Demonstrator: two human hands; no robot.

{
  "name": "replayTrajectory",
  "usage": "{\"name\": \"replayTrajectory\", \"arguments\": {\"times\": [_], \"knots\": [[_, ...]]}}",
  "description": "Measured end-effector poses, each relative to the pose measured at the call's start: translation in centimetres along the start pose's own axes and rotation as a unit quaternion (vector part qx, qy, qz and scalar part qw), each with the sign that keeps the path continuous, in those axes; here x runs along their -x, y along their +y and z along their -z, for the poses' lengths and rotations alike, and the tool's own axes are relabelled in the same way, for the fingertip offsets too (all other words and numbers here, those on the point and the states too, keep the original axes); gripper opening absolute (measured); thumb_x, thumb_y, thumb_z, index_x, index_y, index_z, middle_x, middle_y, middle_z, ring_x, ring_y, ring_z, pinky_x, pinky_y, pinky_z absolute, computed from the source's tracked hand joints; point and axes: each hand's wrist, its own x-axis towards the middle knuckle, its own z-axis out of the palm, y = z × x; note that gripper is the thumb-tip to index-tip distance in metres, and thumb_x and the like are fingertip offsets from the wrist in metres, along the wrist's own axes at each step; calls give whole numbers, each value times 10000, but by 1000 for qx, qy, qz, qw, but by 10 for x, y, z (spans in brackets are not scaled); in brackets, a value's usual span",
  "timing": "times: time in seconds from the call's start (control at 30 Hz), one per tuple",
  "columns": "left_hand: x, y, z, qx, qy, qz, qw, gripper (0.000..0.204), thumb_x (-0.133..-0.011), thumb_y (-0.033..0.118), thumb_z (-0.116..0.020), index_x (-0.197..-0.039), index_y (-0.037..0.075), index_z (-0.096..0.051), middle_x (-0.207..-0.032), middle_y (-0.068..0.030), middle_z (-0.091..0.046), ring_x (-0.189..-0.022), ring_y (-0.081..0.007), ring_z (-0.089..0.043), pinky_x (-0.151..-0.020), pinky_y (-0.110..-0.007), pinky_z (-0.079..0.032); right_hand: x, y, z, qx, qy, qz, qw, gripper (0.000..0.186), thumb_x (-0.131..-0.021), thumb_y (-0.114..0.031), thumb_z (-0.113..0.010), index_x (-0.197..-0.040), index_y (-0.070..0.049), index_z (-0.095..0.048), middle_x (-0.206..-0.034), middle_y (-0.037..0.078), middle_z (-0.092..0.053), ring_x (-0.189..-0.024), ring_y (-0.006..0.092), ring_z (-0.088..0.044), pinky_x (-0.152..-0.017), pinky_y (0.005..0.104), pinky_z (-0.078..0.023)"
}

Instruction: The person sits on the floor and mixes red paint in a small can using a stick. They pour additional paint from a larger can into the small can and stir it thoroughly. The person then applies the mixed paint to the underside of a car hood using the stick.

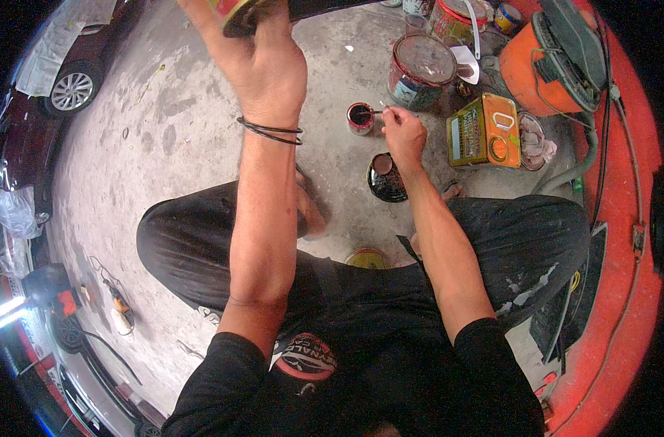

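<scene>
The right hand (405, 137), closed in a pinch, holds a thin stick (378, 112) in a round cup (360, 129) of dark liquid (361, 113) on stained concrete (201, 109). The left hand (265, 69), partly cut off, curls round a tin (239, 16).

Dark capital lettering runs down the side of the yellow rectangular can (483, 132), right of centre; pale lettering marks the round red-rimmed emblem (307, 357) on the black shirt (397, 357), lower centre.
</scene>
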Motion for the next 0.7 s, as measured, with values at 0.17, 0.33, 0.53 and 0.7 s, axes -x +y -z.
{"name": "replayTrajectory", "arguments": {"times": [0.17, 0.33, 0.53, 0.7], "knots": [[2, 3, -8, 17, -4, -18, 1000, 713, -1087, 72, -668, -1711, 190, -346, -1345, 38, -578, -1002, -64, -542, -796, -226, -494, -1, 3, -1, -12, 3, -3, 1000, 346, -960, -376, -731, -1130, -96, -841, -1010, 192, -808, -944, 389, -781, -858, 466, -594], [3, 1, 2, 16, 10, 12, 1000, 673, -1099, 88, -661, -1694, 197, -367, -1401, 24, -572, -1079, -87, -574, -867, -259, -527, 1, 1, 0, -12, 2, -17, 1000, 341, -961, -368, -730, -1128, -92, -838, -1027, 186, -811, -957, 375, -783, -872, 454, -592], [8, 6, -19, 47, 93, 5, 995, 617, -1097, 70, -656, -1649, 196, -411, -1443, -1, -569, -1206, -134, -606, -974, -322, -560, 1, -2, 2, -9, -8, -23, 1000, 337, -970, -369, -725, -1121, -89, -837, -1033, 179, -814, -963, 362, -786, -873, 445, -591], [3, -5, 16, 12, 17, 26, 999, 631, -1093, 48, -652, -1646, 216, -398, -1473, -22, -556, -1237, -161, -615, -996, -351, -575, 2, 0, 2, -13, 0, -18, 1000, 337, -975, -374, -727, -1112, -87, -838, -1016, 176, -815, -942, 365, -788, -866, 447, -591]]}}
